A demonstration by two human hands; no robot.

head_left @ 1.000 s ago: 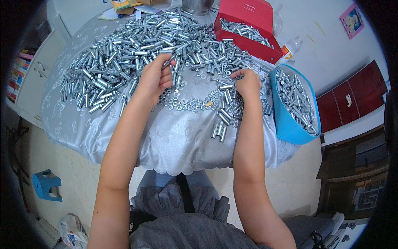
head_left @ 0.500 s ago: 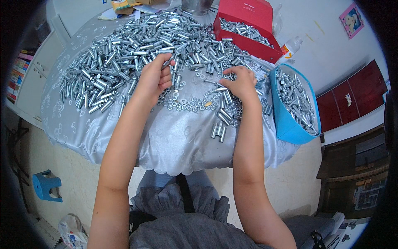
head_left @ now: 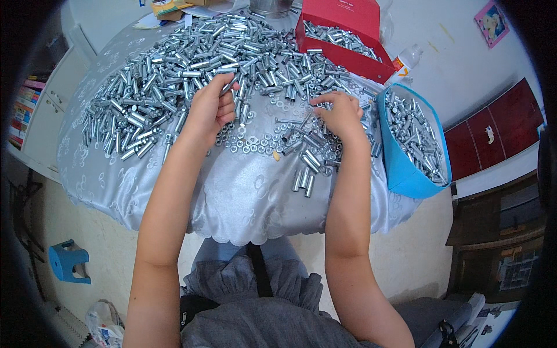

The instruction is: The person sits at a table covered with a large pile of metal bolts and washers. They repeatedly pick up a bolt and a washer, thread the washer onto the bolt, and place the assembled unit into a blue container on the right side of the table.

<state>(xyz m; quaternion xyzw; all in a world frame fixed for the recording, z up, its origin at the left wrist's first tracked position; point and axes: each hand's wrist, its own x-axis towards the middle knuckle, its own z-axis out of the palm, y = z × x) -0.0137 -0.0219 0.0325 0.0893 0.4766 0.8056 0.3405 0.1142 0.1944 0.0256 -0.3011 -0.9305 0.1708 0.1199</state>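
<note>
Head view: the left hand [head_left: 211, 110] is curled around a slim metal piece [head_left: 227, 87], just beside the heap of bolts and sleeves [head_left: 168, 78] on the cloth-covered counter [head_left: 232, 194]. The right hand [head_left: 342, 115] bends over loose hardware near the blue bin [head_left: 413, 182] (whether its fingers pinch anything, I cannot tell). Small nuts [head_left: 253, 145] lie between both hands.

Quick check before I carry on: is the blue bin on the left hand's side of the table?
No, the blue bin stands to the right of the right hand.
</note>
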